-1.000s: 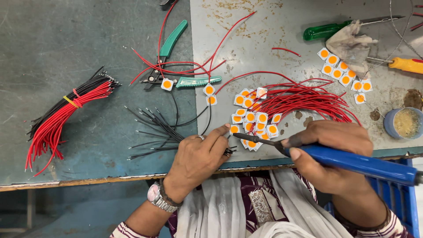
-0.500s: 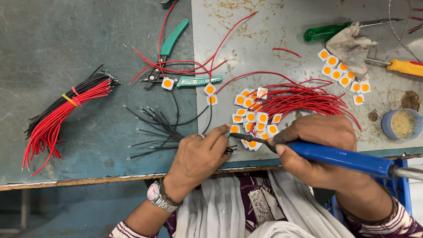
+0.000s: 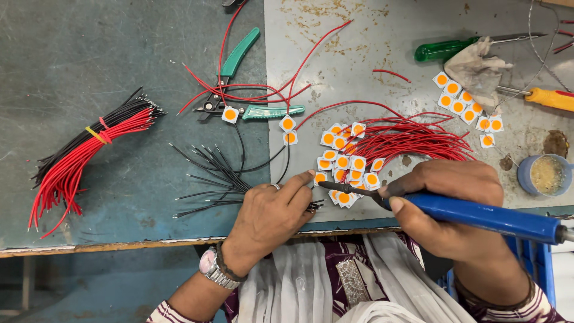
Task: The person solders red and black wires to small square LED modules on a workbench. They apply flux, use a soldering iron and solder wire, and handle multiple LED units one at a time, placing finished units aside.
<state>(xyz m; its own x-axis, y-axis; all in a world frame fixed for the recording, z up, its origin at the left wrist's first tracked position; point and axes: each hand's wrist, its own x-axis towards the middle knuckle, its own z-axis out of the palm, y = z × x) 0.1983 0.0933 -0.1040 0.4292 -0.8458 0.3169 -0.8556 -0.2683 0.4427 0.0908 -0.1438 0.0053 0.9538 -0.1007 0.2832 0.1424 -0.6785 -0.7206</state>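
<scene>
Gripping a blue soldering iron (image 3: 484,216), right hand (image 3: 454,206) over LED chips (image 3: 344,164).

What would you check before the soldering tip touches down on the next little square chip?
1. Right hand grips the blue soldering iron: ok.
2. Iron tip over the white-and-orange chips: ok.
3. Left hand fingertip steadies a chip: ok.
4. Black wires within reach of left hand: ok.
5. Wire end seated on the pad: cannot tell.
6. Flux pot open nearby: ok.
</scene>
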